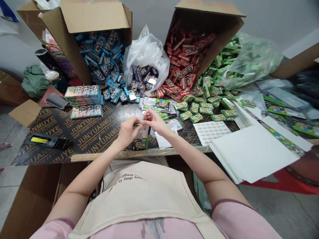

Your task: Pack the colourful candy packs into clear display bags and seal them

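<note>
The left hand (pixel 127 132) and right hand (pixel 156 121) meet at the near edge of the plywood table (pixel 82 134). Their closed fingertips pinch a small packet (pixel 138 124) just above an open display carton (pixel 142 142). The packet looks light, flat and slick-wrapped, so it is best gripped by its ends.

hidden — thin green piece (pixel 138 124) mostly under fingertips of left hand (pixel 127 131) and right hand (pixel 156 121); kind unclear | small colourful printed carton (pixel 142 142): top behind left hand | cut off — brown cardboard box of blue packets (pixel 97 16) by top edge | blurred: dark shapes (pixel 307 86) far right; packet print too small to read
</note>
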{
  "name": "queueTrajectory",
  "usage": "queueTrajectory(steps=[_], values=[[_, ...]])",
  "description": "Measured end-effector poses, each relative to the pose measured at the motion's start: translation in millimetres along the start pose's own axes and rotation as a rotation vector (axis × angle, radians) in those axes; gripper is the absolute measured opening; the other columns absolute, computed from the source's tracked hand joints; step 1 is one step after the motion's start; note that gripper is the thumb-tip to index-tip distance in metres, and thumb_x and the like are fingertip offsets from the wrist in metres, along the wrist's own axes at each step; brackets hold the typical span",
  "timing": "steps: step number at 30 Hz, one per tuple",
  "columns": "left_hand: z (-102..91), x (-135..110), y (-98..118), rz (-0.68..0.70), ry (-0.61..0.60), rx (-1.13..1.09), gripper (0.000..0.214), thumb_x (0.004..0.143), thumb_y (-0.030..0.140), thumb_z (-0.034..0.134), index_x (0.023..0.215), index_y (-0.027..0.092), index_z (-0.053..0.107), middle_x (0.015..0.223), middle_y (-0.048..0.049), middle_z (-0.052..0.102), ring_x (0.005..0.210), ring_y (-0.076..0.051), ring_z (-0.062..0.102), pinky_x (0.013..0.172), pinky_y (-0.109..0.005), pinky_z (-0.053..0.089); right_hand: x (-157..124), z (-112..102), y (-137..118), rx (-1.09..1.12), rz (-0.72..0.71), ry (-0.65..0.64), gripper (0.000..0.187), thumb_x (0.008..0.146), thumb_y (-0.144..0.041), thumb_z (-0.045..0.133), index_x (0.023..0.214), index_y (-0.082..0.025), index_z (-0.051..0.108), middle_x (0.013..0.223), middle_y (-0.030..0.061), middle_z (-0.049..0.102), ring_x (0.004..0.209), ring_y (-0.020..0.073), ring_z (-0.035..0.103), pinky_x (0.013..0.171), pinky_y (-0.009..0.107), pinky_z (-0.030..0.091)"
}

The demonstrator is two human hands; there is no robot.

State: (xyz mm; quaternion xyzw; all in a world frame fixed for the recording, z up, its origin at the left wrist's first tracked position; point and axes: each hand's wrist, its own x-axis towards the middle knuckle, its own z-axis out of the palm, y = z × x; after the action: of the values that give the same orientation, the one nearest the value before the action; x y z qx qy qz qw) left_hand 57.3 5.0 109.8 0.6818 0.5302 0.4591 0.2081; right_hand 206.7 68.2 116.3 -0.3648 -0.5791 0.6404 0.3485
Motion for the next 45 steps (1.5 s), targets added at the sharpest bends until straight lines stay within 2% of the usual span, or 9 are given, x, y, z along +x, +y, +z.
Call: queueTrajectory(steps=[5,10,14,17,25,28,32,35,45], values=[[-20.2,-0.7,-23.9,0.109,-0.031,0.178,0.022,0.089,0.025,0.052,0.098,0.022,0.072,0.085,-0.0057,0.064,0.077,-0.018,0.060,0.071,-0.029,0.046,-2.2,-37.6,12.7,-0.101,-0.058,0.205,0.025,0.079,-0.038,0.060,0.101,-0.026,0.057,0.086,-0.0001,0.065,0.078,0.0163,0.060,0.073,0.030,0.048],[-54.5,-1.8,-73.7,-0.047,-0.050,0.564,0.024,0.084,0.029,0.057,0.100,0.018,0.072,0.094,-0.0125,0.065,0.092,-0.029,0.060,0.084,-0.042,0.047,-27.6,-119.6,45.9,-0.881,-0.041,0.387,0.012,0.077,-0.029,0.068,0.085,-0.020,0.071,0.097,0.0105,0.064,0.101,0.0281,0.055,0.092,0.043,0.040],[-40.0,-2.9,-83.1,0.099,-0.429,0.676,0.041,0.073,0.029,0.072,0.113,0.023,0.065,0.127,-0.0152,0.058,0.124,-0.038,0.046,0.106,-0.061,0.028,-49.4,-139.0,86.7,-1.194,0.146,0.291,0.011,0.077,-0.024,0.070,0.086,-0.019,0.075,0.094,0.0119,0.064,0.101,0.0297,0.053,0.087,0.042,0.039],[-12.2,-0.4,-77.5,0.150,-0.818,0.631,0.060,0.064,0.028,0.081,0.120,0.025,0.059,0.123,-0.0130,0.060,0.120,-0.036,0.049,0.107,-0.066,0.019,-56.4,-134.7,107.4,-1.226,0.117,0.291,0.010,0.077,-0.022,0.069,0.085,-0.019,0.074,0.090,0.0092,0.065,0.096,0.0268,0.053,0.085,0.039,0.040],[13.9,21.2,-77.4,0.014,-1.160,0.553,0.053,0.048,0.032,0.086,0.093,0.018,0.062,0.094,-0.0068,0.064,0.088,-0.026,0.059,0.075,-0.030,0.041,-60.7,-131.6,116.0,-1.208,0.014,0.294,0.010,0.081,-0.015,0.059,0.072,-0.018,0.062,0.082,0.0074,0.063,0.087,0.0234,0.054,0.081,0.034,0.041],[-0.5,34.4,-68.7,-0.079,-1.020,0.368,0.038,0.057,0.030,0.080,0.089,0.020,0.061,0.075,0.0016,0.062,0.069,-0.018,0.056,0.062,-0.025,0.036,-62.8,-130.9,116.6,-1.215,-0.005,0.296,0.011,0.083,-0.012,0.052,0.078,-0.019,0.059,0.084,0.0084,0.063,0.086,0.0232,0.054,0.079,0.032,0.040],[-25.4,48.6,-53.2,-0.092,-0.508,0.092,0.036,0.073,0.037,0.069,0.105,0.020,0.064,0.084,-0.0003,0.065,0.073,-0.017,0.057,0.068,-0.026,0.040,-64.6,-130.2,117.6,-1.231,0.007,0.325,0.013,0.085,-0.010,0.046,0.088,-0.017,0.056,0.082,0.0093,0.063,0.079,0.0233,0.054,0.072,0.031,0.036],[-29.3,45.4,-49.5,-0.158,-0.292,-0.119,0.034,0.074,0.039,0.069,0.100,0.017,0.067,0.094,-0.0044,0.068,0.082,-0.018,0.060,0.075,-0.028,0.045,-65.6,-130.0,116.5,-1.234,0.015,0.345,0.014,0.088,-0.012,0.043,0.090,-0.017,0.055,0.074,0.0074,0.062,0.072,0.0222,0.053,0.070,0.030,0.034],[-5.8,15.9,-42.6,-0.185,-0.087,-0.216,0.025,0.081,0.037,0.065,0.096,0.019,0.075,0.093,-0.0061,0.071,0.090,-0.020,0.064,0.084,-0.032,0.048,-50.4,-92.2,81.2,-0.872,-0.282,0.620,0.013,0.090,-0.033,0.049,0.092,-0.021,0.054,0.103,0.0106,0.059,0.099,0.0260,0.054,0.088,0.041,0.042]])
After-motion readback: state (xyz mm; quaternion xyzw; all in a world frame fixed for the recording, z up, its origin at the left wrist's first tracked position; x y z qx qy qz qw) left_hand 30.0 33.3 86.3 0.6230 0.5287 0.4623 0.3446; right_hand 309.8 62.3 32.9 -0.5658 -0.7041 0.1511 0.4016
